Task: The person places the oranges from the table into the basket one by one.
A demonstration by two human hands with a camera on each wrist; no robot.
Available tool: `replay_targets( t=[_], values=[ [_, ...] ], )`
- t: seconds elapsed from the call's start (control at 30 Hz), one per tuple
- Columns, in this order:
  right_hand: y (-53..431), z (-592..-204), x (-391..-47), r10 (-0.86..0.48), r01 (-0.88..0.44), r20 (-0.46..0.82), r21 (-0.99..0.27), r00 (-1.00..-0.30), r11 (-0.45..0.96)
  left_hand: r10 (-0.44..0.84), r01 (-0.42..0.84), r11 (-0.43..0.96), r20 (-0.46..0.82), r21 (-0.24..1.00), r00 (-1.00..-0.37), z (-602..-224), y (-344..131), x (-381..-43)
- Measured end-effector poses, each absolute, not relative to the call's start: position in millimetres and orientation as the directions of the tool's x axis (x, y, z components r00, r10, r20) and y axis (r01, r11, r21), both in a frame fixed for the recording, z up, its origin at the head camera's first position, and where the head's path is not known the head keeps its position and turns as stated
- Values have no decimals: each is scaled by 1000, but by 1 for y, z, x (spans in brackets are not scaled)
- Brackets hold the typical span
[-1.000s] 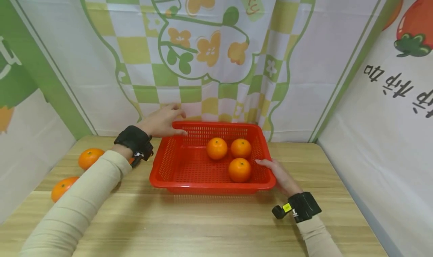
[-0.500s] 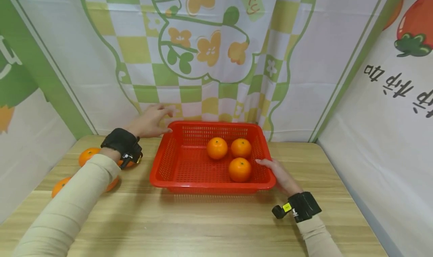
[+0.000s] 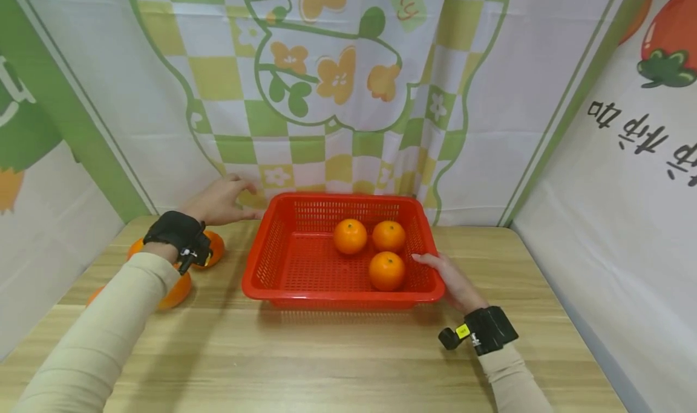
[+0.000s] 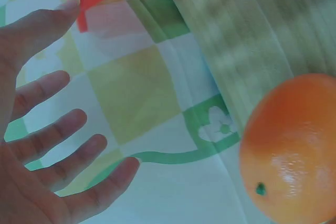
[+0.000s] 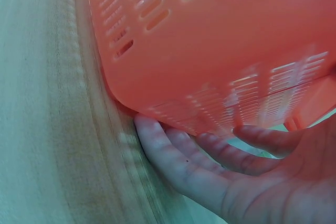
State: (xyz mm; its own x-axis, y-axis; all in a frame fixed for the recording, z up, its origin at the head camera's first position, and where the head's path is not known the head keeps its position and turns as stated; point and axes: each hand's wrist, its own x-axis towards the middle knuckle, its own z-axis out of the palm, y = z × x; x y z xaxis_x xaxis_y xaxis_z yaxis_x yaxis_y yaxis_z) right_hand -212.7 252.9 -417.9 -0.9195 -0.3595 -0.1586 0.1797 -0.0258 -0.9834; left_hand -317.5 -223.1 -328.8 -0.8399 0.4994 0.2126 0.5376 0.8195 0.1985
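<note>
A red plastic basket with slotted walls stands on the table, with three oranges in its right half. My right hand holds its right side, thumb over the rim; in the right wrist view the fingers lie against the outer wall, low by the table. Off the back left corner is my left hand, holding nothing. Its fingers are spread in the left wrist view, and the thumb tip appears close to the basket's edge; contact cannot be told. Beside that wrist lies another orange.
Several more oranges lie on the table to the left, partly hidden by the left forearm. A patterned curtain hangs right behind the basket. The wooden table extends in front, and a white side panel bounds the right.
My left hand has moved left, from over the basket's back left corner to outside it, uncovering more of the oranges beneath the forearm. The right hand and basket have stayed put.
</note>
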Motion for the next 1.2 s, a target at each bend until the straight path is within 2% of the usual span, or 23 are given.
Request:
replay_targets(
  t=[0.47,0.93,1.2],
  values=[
    [252,-416,-212,-349,188,-167,-982,-922,-28,450,451,872,52,191,-892,-332,-232,-307],
    [252,-416,-212,-348,183,-160,-983,-924,-32,444,431,872,-2,232,-896,-346,-249,-301],
    [252,-415,-211,-357,184,-161,-983,-920,-30,392,360,904,-109,229,-914,-354,-258,-299]
  ],
)
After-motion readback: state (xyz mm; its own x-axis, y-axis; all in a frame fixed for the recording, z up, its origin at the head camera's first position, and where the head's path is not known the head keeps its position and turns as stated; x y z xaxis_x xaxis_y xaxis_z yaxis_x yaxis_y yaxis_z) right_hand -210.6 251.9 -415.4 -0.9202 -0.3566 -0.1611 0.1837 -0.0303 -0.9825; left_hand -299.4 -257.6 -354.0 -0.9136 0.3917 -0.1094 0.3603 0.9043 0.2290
